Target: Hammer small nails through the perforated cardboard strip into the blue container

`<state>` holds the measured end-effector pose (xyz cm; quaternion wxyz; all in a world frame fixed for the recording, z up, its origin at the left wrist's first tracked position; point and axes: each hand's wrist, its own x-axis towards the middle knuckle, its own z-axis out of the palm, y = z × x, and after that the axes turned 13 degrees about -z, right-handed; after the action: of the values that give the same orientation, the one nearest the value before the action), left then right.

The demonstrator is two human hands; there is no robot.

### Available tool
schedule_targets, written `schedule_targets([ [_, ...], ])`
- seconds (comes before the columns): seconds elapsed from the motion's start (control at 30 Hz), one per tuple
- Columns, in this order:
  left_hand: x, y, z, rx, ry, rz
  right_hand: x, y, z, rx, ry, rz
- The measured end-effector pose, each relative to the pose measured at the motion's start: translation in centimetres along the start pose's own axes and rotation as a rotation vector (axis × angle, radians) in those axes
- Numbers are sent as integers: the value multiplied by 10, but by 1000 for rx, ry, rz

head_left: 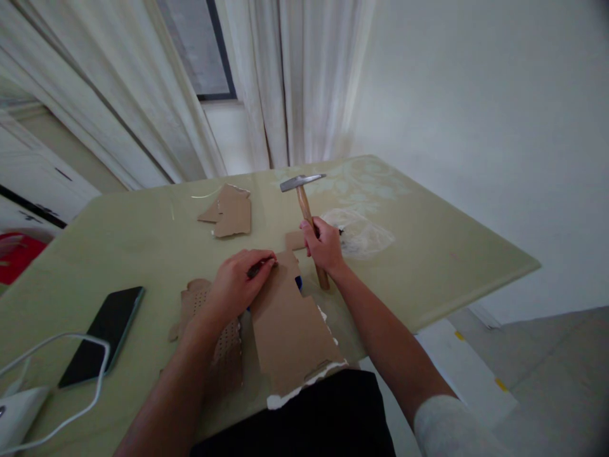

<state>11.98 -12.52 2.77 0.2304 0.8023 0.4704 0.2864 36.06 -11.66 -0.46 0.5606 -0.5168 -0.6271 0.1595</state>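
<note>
My right hand (325, 246) is wrapped round the wooden handle of a hammer (304, 198). The hammer stands nearly upright, its metal head at the top and the handle's end just above the table. My left hand (240, 279) is closed, with thumb and fingertips pinched at the upper left edge of a flat piece of brown cardboard (290, 324). Something small and dark shows between those fingers, too unclear to name. Left of this sheet, partly under my left forearm, lies cardboard punched with rows of holes (228, 355). A bit of blue peeks out beneath the flat sheet.
Cardboard scraps (233, 212) lie farther back on the greenish table (428, 247). A crumpled clear plastic bag (364, 235) is beyond my right hand. At left are a dark phone (104, 333), a white cable (102, 374) and a white device (21, 412).
</note>
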Motion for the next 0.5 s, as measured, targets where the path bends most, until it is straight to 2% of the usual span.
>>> schedule_targets([
  [0.27, 3, 8, -5, 177, -47, 86, 1, 0, -1, 3, 14, 11],
  [0.5, 2, 13, 0, 308, -5, 125, 1, -1, -1, 0, 13, 3],
])
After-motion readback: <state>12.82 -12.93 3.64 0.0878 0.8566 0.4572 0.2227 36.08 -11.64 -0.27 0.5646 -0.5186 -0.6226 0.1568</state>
